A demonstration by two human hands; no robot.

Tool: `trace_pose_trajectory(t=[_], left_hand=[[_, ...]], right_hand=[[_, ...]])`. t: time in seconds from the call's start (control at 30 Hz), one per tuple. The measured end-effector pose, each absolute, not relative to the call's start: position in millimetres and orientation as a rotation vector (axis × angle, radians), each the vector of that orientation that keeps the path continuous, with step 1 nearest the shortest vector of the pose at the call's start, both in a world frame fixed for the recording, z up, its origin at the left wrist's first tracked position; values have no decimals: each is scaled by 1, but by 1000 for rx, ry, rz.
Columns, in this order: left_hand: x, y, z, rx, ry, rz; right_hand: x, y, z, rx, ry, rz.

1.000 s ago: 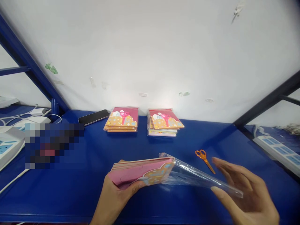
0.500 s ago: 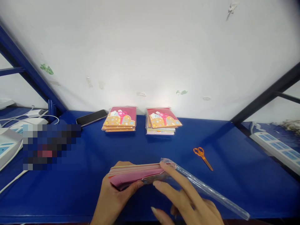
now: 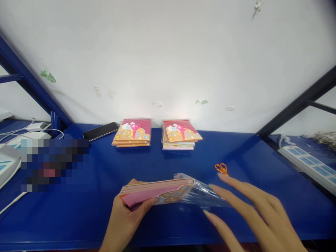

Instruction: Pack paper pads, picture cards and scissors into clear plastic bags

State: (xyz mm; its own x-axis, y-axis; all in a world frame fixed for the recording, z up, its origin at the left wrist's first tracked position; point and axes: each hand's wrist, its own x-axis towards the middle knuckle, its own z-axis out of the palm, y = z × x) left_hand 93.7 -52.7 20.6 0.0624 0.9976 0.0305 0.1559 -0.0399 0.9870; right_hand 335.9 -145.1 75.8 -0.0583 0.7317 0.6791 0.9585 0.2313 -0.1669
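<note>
My left hand (image 3: 126, 213) grips a thick pack of craft paper (image 3: 157, 196) by its left end, thumb in front and fingers behind. Pink and pale layered edges show, and its lower front is orange-brown with a pattern. From the pack's right end a clear plastic sleeve (image 3: 202, 194) stretches towards my right hand (image 3: 257, 213). That hand is open beside the sleeve, with its fingers and thumb apart; its fingertips overlap the film, and I cannot tell how firmly they touch it. Orange scissors (image 3: 221, 168) lie just beyond, their blades hidden by my fingers.
Two stacks of wrapped craft paper packs, a left stack (image 3: 133, 131) and a right stack (image 3: 181, 131), stand against the wall on the blue table (image 3: 131, 164). A black phone (image 3: 101, 132) lies at left. White power strips with cables (image 3: 309, 162) flank the table.
My right hand has moved right, off the pack's end, and its fingers have spread. The long twisted sleeve now looks wider near the pack. My left hand keeps its grip; the view has shifted slightly.
</note>
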Motion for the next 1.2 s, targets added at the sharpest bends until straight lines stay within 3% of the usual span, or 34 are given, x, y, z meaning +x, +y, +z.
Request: trace_pose_trajectory(t=[0.37,0.57,0.7,0.9,1.2], left_hand=[[89,-67,54,1360,1003,1369],[86,-61,83,1802,1046,1495],[102,-53,89,1674,1206,1880],[105,-48,62,1357,907,1156],[110,-48,68,1405,970,1111]], right_hand=[[332,-109,113,-1276,-2323,-39],[320,-100,111,-1168,-2081,-7],[325,-90,94,-1331,-1570,362],[326,-82,53,-1019,-1013,897],[324,-84,48,-1059,-989,1049]])
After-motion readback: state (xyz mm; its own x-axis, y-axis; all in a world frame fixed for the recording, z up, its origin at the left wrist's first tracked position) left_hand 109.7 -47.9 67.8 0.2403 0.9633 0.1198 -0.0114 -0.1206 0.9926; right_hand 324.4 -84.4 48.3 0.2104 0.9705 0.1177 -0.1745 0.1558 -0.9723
